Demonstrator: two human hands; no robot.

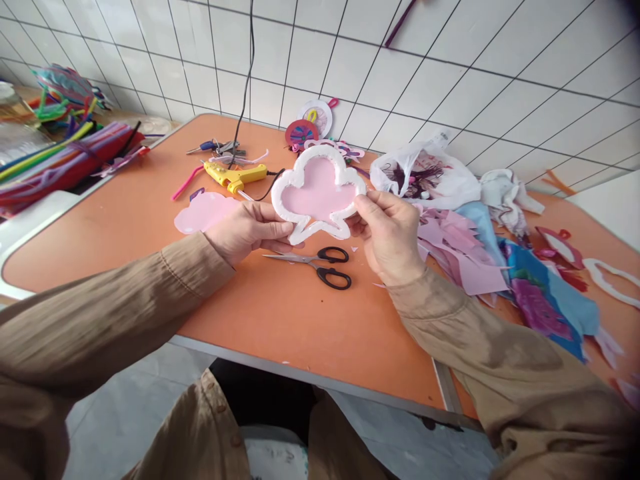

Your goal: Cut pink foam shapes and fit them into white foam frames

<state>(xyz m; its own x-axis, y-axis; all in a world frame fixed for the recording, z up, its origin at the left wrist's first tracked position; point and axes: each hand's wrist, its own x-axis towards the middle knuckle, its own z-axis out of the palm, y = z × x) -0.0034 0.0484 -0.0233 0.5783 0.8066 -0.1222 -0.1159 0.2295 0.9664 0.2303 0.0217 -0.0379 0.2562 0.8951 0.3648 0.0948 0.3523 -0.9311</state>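
Above the table I hold up a white clover-shaped foam frame point(345, 160) with a pink sheet point(319, 193) filling its inside. My left hand point(245, 230) is closed on its lower left edge, thumb in front. On the right edge, my right hand point(393, 230) pinches it between thumb and fingers. Just below lie scissors point(320, 260) with black handles, blades slightly apart and pointing left. Behind my left hand rests a pink cut-out shape point(203, 212), partly covered by the hand.
A yellow glue gun point(237, 177) lies behind, its cord rising along the wall. Keys point(220, 147) and round ornaments point(305, 130) sit at the back. On the right are a plastic bag point(460, 180), pink scraps point(460, 250) and flowered fabric point(543, 307). Pipe cleaners point(75, 160) are at far left.
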